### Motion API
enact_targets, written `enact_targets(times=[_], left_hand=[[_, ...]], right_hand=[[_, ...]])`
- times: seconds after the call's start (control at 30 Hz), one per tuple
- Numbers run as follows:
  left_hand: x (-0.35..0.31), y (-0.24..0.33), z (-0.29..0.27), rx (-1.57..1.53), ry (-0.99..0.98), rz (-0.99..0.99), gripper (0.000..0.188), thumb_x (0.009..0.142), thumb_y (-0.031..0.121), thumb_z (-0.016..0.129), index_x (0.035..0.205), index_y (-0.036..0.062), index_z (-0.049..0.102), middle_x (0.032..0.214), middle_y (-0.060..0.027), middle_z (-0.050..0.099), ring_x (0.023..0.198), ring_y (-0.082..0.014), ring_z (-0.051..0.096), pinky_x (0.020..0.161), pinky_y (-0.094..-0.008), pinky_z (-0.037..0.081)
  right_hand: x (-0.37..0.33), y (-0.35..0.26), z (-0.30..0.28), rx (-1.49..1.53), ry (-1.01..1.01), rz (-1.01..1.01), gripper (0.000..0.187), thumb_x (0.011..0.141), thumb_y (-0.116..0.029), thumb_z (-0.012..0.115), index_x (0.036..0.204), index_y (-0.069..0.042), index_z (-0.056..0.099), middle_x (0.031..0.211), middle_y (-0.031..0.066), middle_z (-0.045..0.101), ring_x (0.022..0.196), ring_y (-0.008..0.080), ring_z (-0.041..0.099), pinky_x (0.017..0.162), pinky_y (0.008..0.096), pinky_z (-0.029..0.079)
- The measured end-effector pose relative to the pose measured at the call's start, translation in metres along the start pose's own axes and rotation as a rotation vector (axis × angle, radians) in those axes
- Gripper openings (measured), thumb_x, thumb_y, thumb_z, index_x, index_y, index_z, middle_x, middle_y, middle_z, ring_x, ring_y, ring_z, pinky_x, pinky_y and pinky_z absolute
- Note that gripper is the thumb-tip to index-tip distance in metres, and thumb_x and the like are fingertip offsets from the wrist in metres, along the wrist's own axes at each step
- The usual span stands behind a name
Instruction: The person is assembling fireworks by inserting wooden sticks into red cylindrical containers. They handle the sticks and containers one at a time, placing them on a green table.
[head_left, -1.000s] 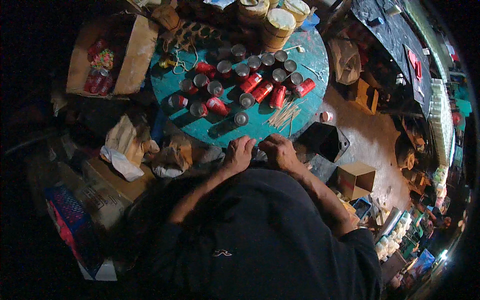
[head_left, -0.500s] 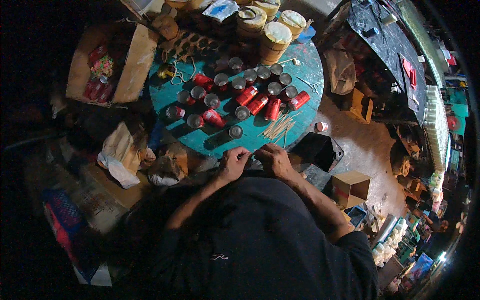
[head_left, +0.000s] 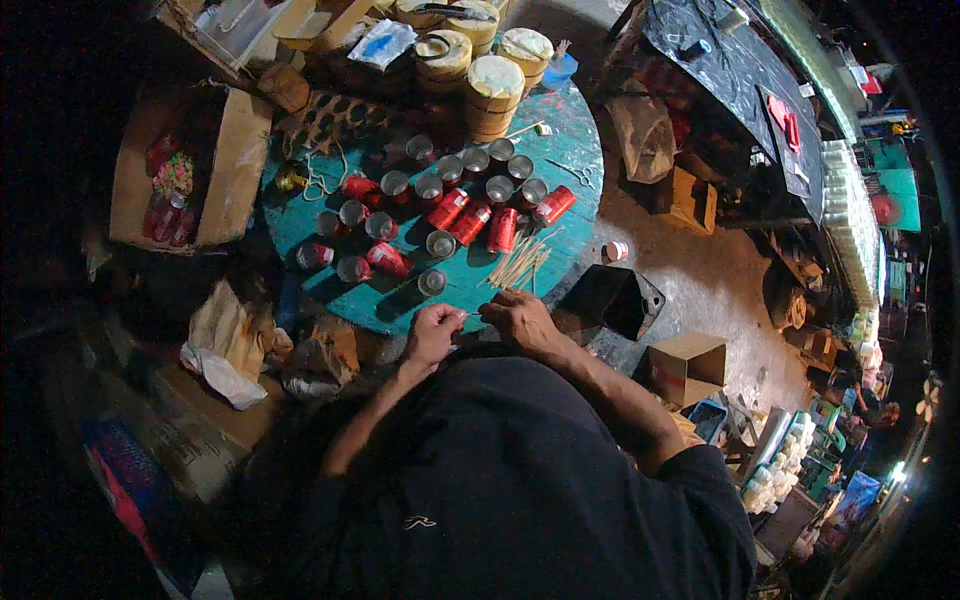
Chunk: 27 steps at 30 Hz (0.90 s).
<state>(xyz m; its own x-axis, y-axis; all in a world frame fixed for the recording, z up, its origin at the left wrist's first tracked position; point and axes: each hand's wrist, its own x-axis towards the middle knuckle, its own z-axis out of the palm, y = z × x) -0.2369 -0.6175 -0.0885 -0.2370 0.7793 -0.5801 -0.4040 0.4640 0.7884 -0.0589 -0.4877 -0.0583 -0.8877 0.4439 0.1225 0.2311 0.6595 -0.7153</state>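
Note:
At the near edge of the round green table point(head_left: 385, 318), my left hand point(head_left: 434, 335) and my right hand point(head_left: 522, 320) are held close together, both with fingers pinched. A thin pale piece point(head_left: 474, 315) shows between the fingertips; whether it is stick or string I cannot tell. Just beyond my right hand lies a loose pile of thin wooden sticks point(head_left: 518, 262). An upright can with its top cut off point(head_left: 432, 283) stands nearest my left hand. Farther in are several more topless cans point(head_left: 440, 243), and red cans point(head_left: 470, 223) lie on their sides among them.
Scissors point(head_left: 572, 172) and a white cord point(head_left: 318, 182) lie on the table. Wooden tubs point(head_left: 493, 98) stand at its far side. A cardboard box point(head_left: 232, 165) is at the left, and a black bin point(head_left: 625, 300) and another cardboard box point(head_left: 690, 365) are on the floor at the right.
The whole view has shifted, so the table now sits further left. My hands have moved slightly apart, and the thin pale piece now shows between them.

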Motion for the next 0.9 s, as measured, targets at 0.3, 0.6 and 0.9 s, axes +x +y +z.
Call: enact_targets(times=[0.3, 0.6, 0.9], left_hand=[[0.012, -0.008, 0.009, 0.056, 0.040, -0.088, 0.017, 0.092, 0.014, 0.065, 0.081, 0.0021, 0.061, 0.068, 0.0010, 0.057, 0.059, -0.0054, 0.049, 0.052, -0.0236, 0.040], [0.034, -0.026, 0.035, 0.131, 0.046, -0.138, 0.017, 0.090, 0.014, 0.067, 0.081, -0.0001, 0.064, 0.066, -0.0006, 0.059, 0.056, -0.0071, 0.050, 0.051, -0.0242, 0.040], [0.062, -0.051, 0.055, 0.058, 0.126, -0.144, 0.021, 0.091, 0.018, 0.067, 0.081, -0.0003, 0.064, 0.064, -0.0019, 0.060, 0.054, -0.0158, 0.055, 0.051, -0.0319, 0.044]], right_hand=[[-0.046, 0.049, -0.021, -0.080, -0.067, 0.085, 0.017, 0.076, -0.013, 0.060, 0.089, -0.011, 0.070, 0.083, 0.0127, 0.065, 0.079, 0.0347, 0.062, 0.064, 0.0451, 0.051], [-0.077, 0.077, -0.045, -0.226, -0.147, 0.092, 0.024, 0.084, -0.014, 0.056, 0.101, -0.009, 0.072, 0.092, 0.0118, 0.066, 0.091, 0.0315, 0.062, 0.080, 0.0435, 0.046], [-0.058, 0.140, -0.063, -0.404, -0.307, -0.193, 0.036, 0.080, -0.021, 0.056, 0.110, -0.006, 0.066, 0.105, 0.0082, 0.066, 0.098, 0.0270, 0.060, 0.083, 0.0404, 0.046]])
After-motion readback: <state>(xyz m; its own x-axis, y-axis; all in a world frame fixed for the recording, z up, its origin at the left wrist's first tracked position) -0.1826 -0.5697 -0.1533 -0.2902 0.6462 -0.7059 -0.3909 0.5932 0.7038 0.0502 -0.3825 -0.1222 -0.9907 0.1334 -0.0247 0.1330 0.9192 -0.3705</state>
